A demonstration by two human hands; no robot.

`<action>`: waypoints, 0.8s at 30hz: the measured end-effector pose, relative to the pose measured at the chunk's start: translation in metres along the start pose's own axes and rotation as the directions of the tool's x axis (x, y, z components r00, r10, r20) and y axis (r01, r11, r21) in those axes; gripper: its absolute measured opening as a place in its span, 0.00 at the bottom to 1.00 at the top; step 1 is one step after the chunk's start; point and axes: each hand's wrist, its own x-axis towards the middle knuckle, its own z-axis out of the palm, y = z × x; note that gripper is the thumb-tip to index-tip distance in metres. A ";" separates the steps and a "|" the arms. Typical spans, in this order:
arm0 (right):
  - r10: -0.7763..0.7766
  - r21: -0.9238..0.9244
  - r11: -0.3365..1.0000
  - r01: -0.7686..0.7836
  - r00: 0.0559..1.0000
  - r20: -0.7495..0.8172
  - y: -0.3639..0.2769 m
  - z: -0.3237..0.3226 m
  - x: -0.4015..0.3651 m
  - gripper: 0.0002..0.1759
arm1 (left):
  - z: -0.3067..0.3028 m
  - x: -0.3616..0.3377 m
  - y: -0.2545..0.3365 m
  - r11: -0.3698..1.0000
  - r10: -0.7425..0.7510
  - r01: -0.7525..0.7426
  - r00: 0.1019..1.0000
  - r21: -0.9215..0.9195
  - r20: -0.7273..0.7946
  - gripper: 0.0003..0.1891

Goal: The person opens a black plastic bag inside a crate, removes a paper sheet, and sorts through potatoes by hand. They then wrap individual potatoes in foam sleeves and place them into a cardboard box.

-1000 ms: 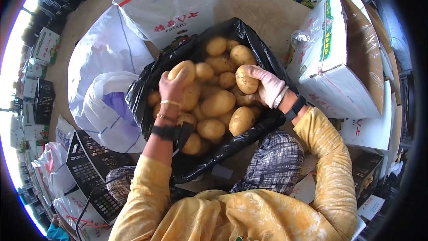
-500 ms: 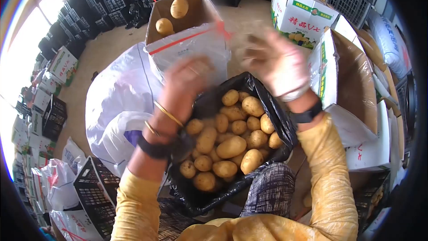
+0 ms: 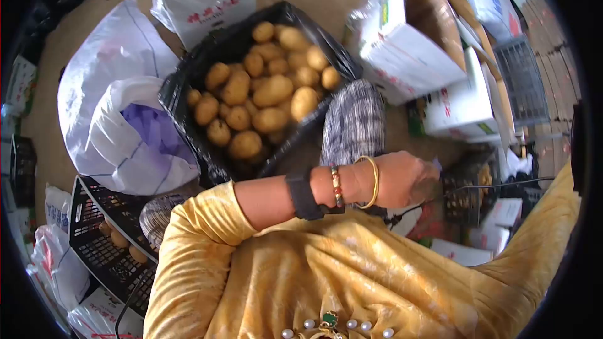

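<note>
My left hand (image 3: 402, 180) reaches across my body to the right, its fingers curled. A thin black cable (image 3: 496, 185) runs beside its fingertips. Whether the fingers grip the cable or anything else is hidden. My right arm stretches out to the right edge, and its hand is out of view. In front of me, several potatoes (image 3: 273, 91) fill a container lined with a black plastic bag (image 3: 342, 56). Behind it stands a white cardboard box (image 3: 210, 3), cut off by the top edge.
To the left lie a large white sack (image 3: 94, 69) with purple material (image 3: 157, 127) inside and a black crate (image 3: 94, 238) holding potatoes. On the right, open white cartons (image 3: 408, 59) stand beside a grey crate (image 3: 524, 81). Another crate (image 3: 471, 182) sits beyond my left hand.
Both hands have left the area above the potatoes. My left arm has swung right across my body, and my right hand has gone out of view. The camera view has tilted downward.
</note>
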 end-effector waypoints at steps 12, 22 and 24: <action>-0.356 -0.555 0.518 0.650 0.755 0.551 -0.194 0.086 -0.147 0.17 | 0.099 0.016 0.049 0.908 0.272 -0.188 0.944 -0.374 0.185 0.10; -0.285 -0.210 0.324 0.923 0.307 0.908 -0.179 0.197 -0.289 0.19 | 0.043 -0.042 0.004 0.953 0.303 -0.302 0.952 -0.033 0.044 0.13; -0.259 -0.108 0.340 0.934 0.203 0.944 -0.148 0.221 -0.318 0.20 | -0.001 -0.066 -0.031 0.985 0.174 -0.172 0.980 0.035 -0.099 0.14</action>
